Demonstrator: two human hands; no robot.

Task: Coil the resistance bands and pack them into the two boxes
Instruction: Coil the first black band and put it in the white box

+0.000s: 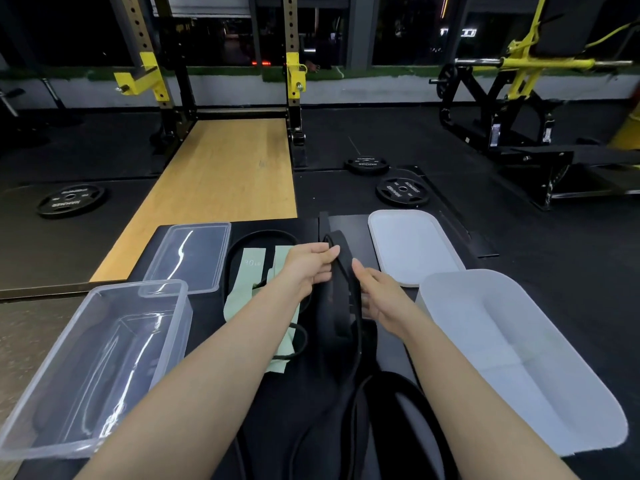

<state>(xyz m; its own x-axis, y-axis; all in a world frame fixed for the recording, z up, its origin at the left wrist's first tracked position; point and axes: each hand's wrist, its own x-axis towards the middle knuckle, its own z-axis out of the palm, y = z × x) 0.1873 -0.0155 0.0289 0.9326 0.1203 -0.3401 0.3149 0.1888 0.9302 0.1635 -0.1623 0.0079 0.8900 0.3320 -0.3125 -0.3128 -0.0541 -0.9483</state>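
Observation:
A wide black resistance band [341,299] is lifted off the dark mat, its loop end pointing away from me and its tail trailing down toward me. My left hand [308,266] pinches the band near its top from the left. My right hand [375,292] touches its right edge with fingers curled around it. A pale green band [242,289] marked 30 LB lies flat under my left forearm, with a thin black band [263,235] looped around it. A clear box [100,362] stands at the left and a white box [512,355] at the right, both holding nothing.
The clear lid [190,256] lies beyond the clear box, the white lid [412,245] beyond the white box. Weight plates [71,199] [402,191] lie on the black floor. A wooden platform [225,181] and yellow rack stand ahead, a bench machine at the right.

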